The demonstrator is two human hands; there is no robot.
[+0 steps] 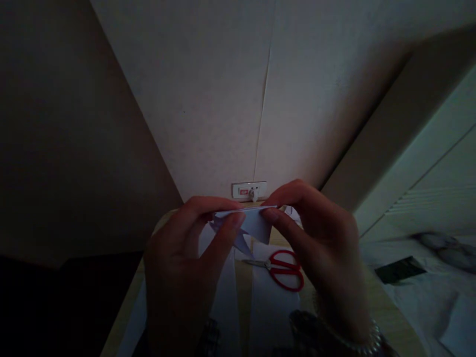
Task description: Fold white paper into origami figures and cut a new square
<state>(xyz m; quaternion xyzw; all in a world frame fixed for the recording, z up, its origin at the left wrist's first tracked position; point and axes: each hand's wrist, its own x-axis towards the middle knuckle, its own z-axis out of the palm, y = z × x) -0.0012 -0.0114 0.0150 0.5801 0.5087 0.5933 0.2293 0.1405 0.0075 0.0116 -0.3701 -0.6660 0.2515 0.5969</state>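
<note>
Folded white paper piece, thin, straight along its upper edge, with a pointed flap hanging loose below; held up between the two hands, above the table

Head view:

Left hand: bare, pinching the paper's left part, thumb on the near face, forefinger behind the upper edge; other fingers curled, mostly hidden

Right hand: bare, pinching the right end near its upper corner, thumb-tip against index; thumbs apart, a stretch of paper between them

Red-handled metal scissors: lying below the right thumb, loops towards the right hand, tips pointing left beneath the flap; in neither hand

Long white paper sheets, two: one beside the left thumb and below it, one under the scissors, left of the right wrist

Pale wooden table: bare strip showing between the sheets, below both hands

Handling notes, by judgement: the step appears to be lining up and pressing a fold; best done with layers matched at the upper edge first, then even thumb pressure worked along from one hand to the other; the flap beside the left thumb wants to lie flat, lest it be creased in crooked; a light pinch should spare the thin paper stray dents
</note>
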